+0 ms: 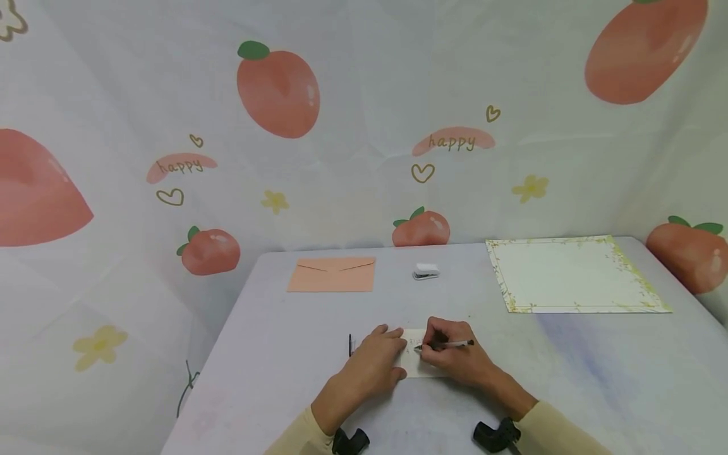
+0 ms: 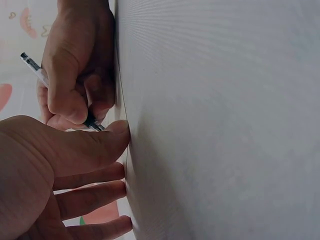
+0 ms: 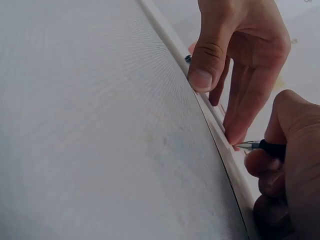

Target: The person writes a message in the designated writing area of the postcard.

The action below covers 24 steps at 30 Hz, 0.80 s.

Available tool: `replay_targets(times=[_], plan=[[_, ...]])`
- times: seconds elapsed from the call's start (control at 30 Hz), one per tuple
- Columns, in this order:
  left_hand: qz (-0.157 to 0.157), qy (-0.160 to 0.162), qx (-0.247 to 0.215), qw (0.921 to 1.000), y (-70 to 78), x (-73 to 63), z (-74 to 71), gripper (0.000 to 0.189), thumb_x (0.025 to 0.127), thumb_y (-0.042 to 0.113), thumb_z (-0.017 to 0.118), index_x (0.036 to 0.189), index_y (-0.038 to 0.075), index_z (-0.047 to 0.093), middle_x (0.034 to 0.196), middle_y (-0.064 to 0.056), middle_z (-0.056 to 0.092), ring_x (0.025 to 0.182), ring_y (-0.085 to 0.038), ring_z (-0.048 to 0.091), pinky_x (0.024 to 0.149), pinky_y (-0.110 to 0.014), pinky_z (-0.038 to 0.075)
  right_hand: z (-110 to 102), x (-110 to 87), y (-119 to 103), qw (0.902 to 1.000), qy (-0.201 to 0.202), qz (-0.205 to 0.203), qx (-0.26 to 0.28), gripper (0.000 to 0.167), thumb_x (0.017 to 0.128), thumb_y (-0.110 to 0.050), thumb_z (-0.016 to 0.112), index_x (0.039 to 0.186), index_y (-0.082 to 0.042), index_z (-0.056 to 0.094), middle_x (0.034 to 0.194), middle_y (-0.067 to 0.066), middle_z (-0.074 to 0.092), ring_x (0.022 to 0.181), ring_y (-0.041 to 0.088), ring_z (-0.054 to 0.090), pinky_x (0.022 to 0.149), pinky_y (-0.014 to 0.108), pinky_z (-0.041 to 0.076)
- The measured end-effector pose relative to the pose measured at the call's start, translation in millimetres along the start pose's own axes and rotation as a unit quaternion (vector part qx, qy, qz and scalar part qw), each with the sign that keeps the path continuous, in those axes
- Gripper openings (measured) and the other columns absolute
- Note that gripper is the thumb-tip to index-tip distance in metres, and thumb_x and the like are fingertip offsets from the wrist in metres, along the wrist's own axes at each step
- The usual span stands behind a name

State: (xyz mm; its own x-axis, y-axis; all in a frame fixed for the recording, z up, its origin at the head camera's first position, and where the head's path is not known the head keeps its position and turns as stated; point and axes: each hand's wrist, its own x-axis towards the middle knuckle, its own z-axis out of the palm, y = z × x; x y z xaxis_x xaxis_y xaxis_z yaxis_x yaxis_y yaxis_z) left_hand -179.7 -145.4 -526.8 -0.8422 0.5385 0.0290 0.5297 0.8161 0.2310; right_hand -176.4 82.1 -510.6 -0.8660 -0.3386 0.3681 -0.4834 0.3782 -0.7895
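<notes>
A small cream sheet of paper [image 1: 413, 365] with a little handwriting near its top lies on the table in front of me. My left hand [image 1: 373, 359] rests on its left edge, fingers extended. In the left wrist view, the thumb and fingertips touch down along the paper's edge. A gel pen [image 1: 457, 344] with a clear barrel and dark grip is pinched in my right hand [image 1: 462, 355]. Its tip [image 3: 243, 145] points at the paper close to the left fingers in the right wrist view. The right hand covers the sheet's right part.
Beyond the hands lie a peach envelope [image 1: 331, 275] and a white stapler [image 1: 426, 272]. A larger sheet with a floral border [image 1: 580, 278] is at the back right. Some thin dark item [image 1: 350, 345] shows just left of my left hand. A printed cloth [image 1: 352, 126] hangs behind the table.
</notes>
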Motion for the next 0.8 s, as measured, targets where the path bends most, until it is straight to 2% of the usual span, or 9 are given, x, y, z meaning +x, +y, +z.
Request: replay_targets(times=[0.1,0.2,0.43,0.53,0.67,0.8], plan=[[0.001,0.0,0.01,0.9999,-0.8,0.0,1.9,0.056,0.09,0.037,0.092,0.136,0.011,0.075,0.154,-0.007,0.068,0.144,-0.042,0.061,0.12,-0.05,0.052,1,-0.3,1,1.0,-0.008,-0.005,0.002,0.03,0.081,0.001,0.077,0.082,-0.026,0.064,0.074,-0.019,0.063,0.067,0.001,0.054,0.059,0.02,0.044],[0.001,0.002,0.001,1.0,-0.2,-0.8,0.4,0.055,0.089,0.034,0.092,0.136,0.01,0.075,0.154,-0.009,0.067,0.144,-0.042,0.061,0.121,-0.051,0.051,2,0.0,1,0.9999,-0.01,-0.009,0.005,0.03,0.082,0.0,0.077,0.083,-0.026,0.065,0.074,-0.019,0.063,0.067,0.001,0.054,0.059,0.02,0.043],[0.002,0.002,-0.002,1.0,8.1,-4.7,-15.9,0.053,0.091,0.034,0.09,0.136,0.01,0.075,0.154,-0.009,0.067,0.143,-0.041,0.062,0.119,-0.05,0.054,4,1.3,-2,0.9997,-0.014,-0.018,-0.003,0.028,0.082,0.0,0.077,0.083,-0.026,0.065,0.074,-0.02,0.063,0.068,0.0,0.055,0.06,0.019,0.044],[0.002,0.007,-0.009,0.9999,3.9,-3.3,-8.2,0.054,0.09,0.032,0.092,0.136,0.009,0.075,0.154,-0.01,0.067,0.144,-0.041,0.061,0.12,-0.05,0.053,4,1.3,-3,0.9997,-0.015,-0.016,-0.003,0.028,0.082,0.0,0.077,0.082,-0.025,0.064,0.073,-0.021,0.062,0.067,0.0,0.054,0.059,0.019,0.044],[0.006,0.014,0.01,0.9998,-2.1,-0.3,3.0,0.056,0.089,0.035,0.093,0.135,0.01,0.075,0.153,-0.009,0.068,0.143,-0.041,0.062,0.119,-0.05,0.054,3,1.2,-2,0.9997,-0.019,-0.016,-0.003,0.028,0.081,0.0,0.077,0.081,-0.025,0.064,0.073,-0.021,0.062,0.068,0.0,0.054,0.06,0.019,0.044],[0.005,0.015,0.015,0.9998,-2.4,0.1,4.6,0.057,0.088,0.037,0.093,0.136,0.011,0.075,0.154,-0.009,0.068,0.143,-0.04,0.062,0.118,-0.05,0.054,3,1.0,-1,0.9995,-0.021,-0.023,-0.002,0.028,0.081,0.0,0.077,0.08,-0.025,0.064,0.072,-0.021,0.061,0.066,-0.001,0.053,0.059,0.019,0.042]])
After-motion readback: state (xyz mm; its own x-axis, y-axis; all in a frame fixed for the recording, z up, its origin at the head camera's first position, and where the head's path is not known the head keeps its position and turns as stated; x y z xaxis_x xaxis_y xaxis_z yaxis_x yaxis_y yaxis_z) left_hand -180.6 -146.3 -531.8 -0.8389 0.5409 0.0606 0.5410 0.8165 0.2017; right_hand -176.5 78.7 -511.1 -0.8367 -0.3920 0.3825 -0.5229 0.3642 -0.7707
